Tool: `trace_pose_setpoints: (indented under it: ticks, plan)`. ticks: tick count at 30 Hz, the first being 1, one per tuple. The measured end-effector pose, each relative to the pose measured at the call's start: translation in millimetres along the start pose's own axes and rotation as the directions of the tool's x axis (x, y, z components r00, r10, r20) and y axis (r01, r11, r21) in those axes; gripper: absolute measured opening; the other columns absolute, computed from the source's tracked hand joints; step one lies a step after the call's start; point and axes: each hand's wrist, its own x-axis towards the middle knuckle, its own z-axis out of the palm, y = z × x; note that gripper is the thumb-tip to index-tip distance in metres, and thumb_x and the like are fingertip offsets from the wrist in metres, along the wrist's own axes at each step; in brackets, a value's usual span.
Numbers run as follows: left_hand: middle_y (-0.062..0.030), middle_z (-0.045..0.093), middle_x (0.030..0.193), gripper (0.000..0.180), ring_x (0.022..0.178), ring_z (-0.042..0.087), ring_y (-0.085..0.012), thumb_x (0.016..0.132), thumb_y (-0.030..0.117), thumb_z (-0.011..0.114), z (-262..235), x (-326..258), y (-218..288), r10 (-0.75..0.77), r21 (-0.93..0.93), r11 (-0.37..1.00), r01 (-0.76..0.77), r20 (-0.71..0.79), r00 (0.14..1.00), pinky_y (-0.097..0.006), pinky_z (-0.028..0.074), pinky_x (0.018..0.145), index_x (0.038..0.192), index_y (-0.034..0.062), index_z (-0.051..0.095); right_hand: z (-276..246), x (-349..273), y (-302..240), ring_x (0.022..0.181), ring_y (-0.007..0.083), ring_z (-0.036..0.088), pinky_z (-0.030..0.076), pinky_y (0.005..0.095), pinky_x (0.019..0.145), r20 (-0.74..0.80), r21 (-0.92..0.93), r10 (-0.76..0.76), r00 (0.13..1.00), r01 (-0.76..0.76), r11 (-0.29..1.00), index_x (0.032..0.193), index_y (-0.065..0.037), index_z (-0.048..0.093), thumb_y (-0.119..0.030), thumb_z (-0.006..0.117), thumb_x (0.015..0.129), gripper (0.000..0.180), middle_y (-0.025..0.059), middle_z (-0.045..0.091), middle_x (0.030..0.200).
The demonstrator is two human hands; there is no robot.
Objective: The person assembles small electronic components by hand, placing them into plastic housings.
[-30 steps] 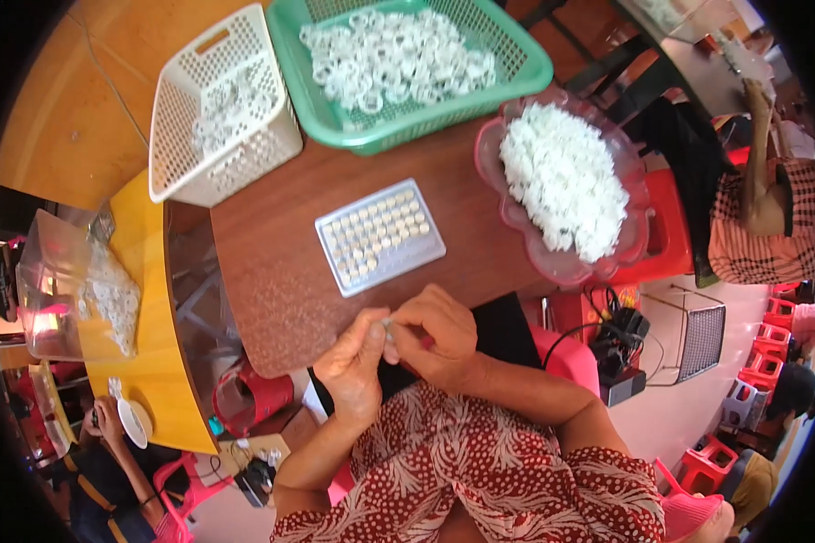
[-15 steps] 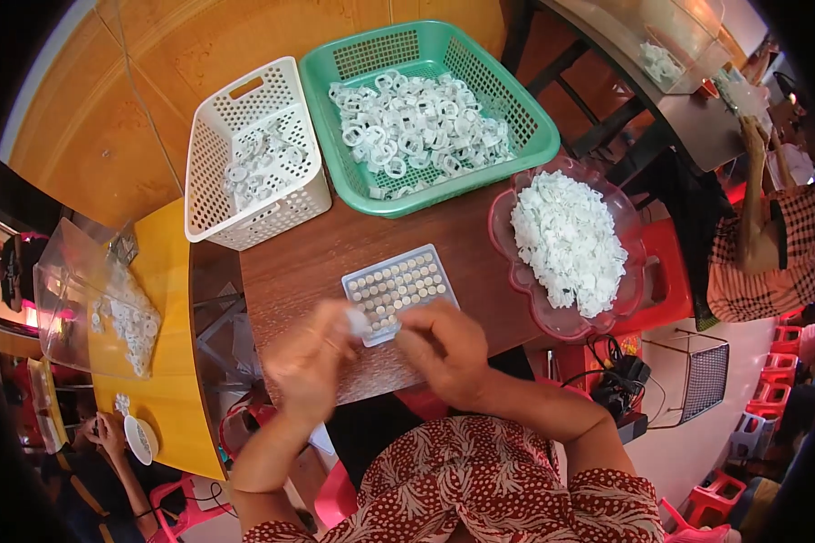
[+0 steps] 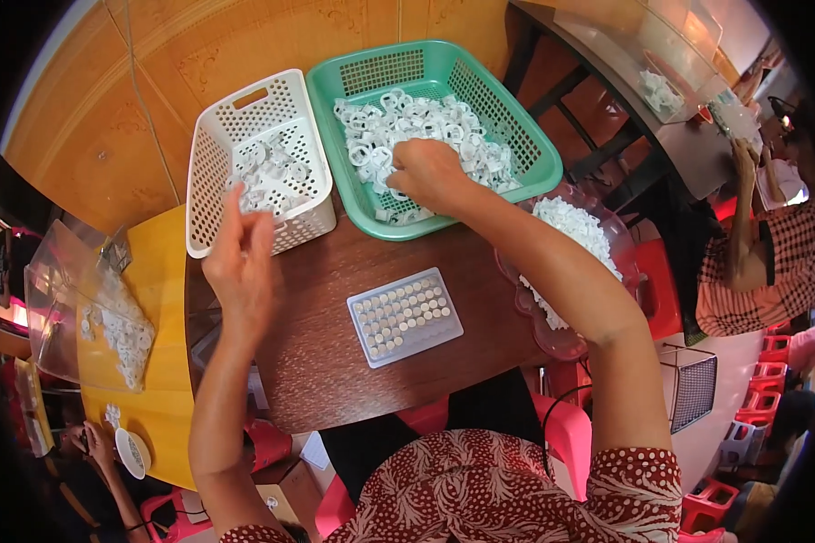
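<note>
My left hand [image 3: 243, 262] is raised at the near side of the white perforated basket [image 3: 312, 215], fingers stretched out, with nothing visible in them. White plastic ring-shaped pieces [image 3: 267, 172] lie in that basket. Over the green basket [image 3: 539, 145], my right hand [image 3: 430, 174] bends its fingers into a heap of similar white ring pieces [image 3: 462, 118]. Those fingers are curled in, and what they hold, if anything, cannot be made out. On the table between my forearms sits a pale plastic tray [image 3: 426, 340] with rows of small round cream-coloured discs [image 3: 398, 303]; its near right part has none.
A pink flower-shaped bowl [image 3: 552, 342] of white bits [image 3: 575, 231] stands at the right table edge, partly behind my right forearm. Left is a yellow table [image 3: 167, 299] with a clear bin [image 3: 54, 299] and a white bowl [image 3: 134, 452]. Other people sit at both sides.
Both hands have left the disc tray. My left hand has gone up and left to the white basket, the white piece gone from its fingers; my right has reached into the green basket.
</note>
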Motion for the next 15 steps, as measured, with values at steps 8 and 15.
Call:
trace_pose_setpoints:
  ticks: [8,15]
  plan:
    - [-0.0047,0.063,0.085,0.041,0.072,0.055,-0.0082,0.089,0.009,0.058,-7.9,-81.8,20.9,-0.253,-0.12,0.947,0.297,0.291,0.923,-0.02,0.045,0.066,0.128,0.0006,0.05,14.0,37.9,-17.7,0.092,0.0307,0.064,0.05,0.0404,0.078,0.309,-0.234,0.117,0.944,-0.044,0.971,0.089,-0.002,0.068,-0.015,0.063,0.073,0.021,0.0173,0.067,0.093]
    - [-0.0077,0.065,0.089,0.041,0.072,0.057,-0.0078,0.09,0.011,0.058,0.7,-105.0,28.5,-0.304,-0.282,0.865,0.416,0.365,0.88,-0.018,0.045,0.061,0.129,0.0012,0.049,-5.0,28.9,11.0,0.069,0.0264,0.064,0.049,0.0365,0.061,0.269,0.061,0.229,0.935,-0.254,0.965,0.075,0.003,0.065,-0.011,0.063,0.065,0.017,0.017,0.065,0.075]
